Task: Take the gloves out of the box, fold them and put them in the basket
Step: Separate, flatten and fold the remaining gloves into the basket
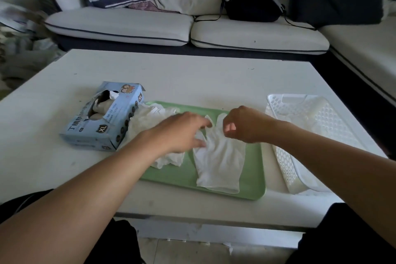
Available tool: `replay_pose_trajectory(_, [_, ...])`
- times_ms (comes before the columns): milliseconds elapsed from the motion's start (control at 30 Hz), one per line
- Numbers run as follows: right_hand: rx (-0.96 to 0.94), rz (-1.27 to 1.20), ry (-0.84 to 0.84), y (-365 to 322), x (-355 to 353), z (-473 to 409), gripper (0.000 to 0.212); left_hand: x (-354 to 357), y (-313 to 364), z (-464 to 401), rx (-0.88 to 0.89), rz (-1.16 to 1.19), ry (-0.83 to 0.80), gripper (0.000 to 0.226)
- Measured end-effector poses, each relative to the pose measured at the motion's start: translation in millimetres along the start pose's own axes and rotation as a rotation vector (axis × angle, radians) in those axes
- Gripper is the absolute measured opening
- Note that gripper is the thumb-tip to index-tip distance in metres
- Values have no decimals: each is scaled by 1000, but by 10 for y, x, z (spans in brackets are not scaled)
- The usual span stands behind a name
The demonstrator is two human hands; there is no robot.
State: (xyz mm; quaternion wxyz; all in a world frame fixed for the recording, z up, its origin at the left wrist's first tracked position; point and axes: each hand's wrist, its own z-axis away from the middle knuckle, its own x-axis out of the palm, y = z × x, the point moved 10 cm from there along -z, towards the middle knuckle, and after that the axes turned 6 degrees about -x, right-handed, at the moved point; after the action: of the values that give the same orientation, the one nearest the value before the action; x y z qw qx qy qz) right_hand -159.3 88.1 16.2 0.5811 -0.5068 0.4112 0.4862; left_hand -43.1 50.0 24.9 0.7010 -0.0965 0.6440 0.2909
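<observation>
Nearest the person, a thin white disposable glove [218,161] lies flat on the pale green rectangular plastic tray [252,169], its cuff close to the tray's near rim and its fingers pointing away. The left hand [180,130] reaches across a crumpled heap of white gloves [150,120] at the tray's left end, its fingers stretched out and resting at the flat glove's finger end. The right hand [242,124] hovers over the same end with fingers curled; whether it pinches the glove cannot be told. Bare white tabletop [192,75] lies open beyond the tray. Left, touching the heap, sits the light blue cardboard glove box [102,122], torn open with gloves showing inside. Right of the tray stands the white perforated plastic basket [285,163]; its contents are unclear
</observation>
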Motion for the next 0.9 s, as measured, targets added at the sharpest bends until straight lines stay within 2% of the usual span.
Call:
replay_pose_trajectory(100, [-192,-247,52,-472,57,-78,28,-561,-436,118,-127,22,231,39])
replay_pose_trajectory(167, [-238,-300,74,-665,96,-133,35,-611,-825,197,-227,-42,193,48])
replay_pose_trajectory(233, [-248,-339,84,-753,102,-182,35,-495,-1160,281,-314,-79,83,57])
replay_pose_trajectory(300, [-250,-361,94,-799,88,-220,33,-427,-1342,314,-340,-41,84,38])
replay_pose_trajectory(367, [-237,-368,95,-761,99,-232,31,-475,-1326,305,-309,57,183,10])
replay_pose_trajectory(400, [-228,-361,91,-740,106,-226,31,-499,-1297,306,-293,100,222,7])
replay_pose_trajectory(500, [-207,-351,96,-676,115,-220,30,-465,-1200,279,-238,174,226,10])
replay_pose_trajectory(600, [-196,-386,111,-656,95,-223,29,-409,-1189,261,-277,195,162,22])
replay_pose_trajectory(667, [-176,-433,133,-654,74,-241,28,-435,-1145,266,-278,219,144,16])
replay_pose_trajectory(733, [-108,-541,153,-644,106,-270,27,-461,-1076,252,-266,216,138,10])
replay_pose_trajectory(833, [29,-784,142,-721,303,-346,27,-431,-996,202,-273,224,111,22])
replay_pose_trajectory(900, [89,-815,155,-813,412,-422,28,-402,-966,171,-278,236,77,30])
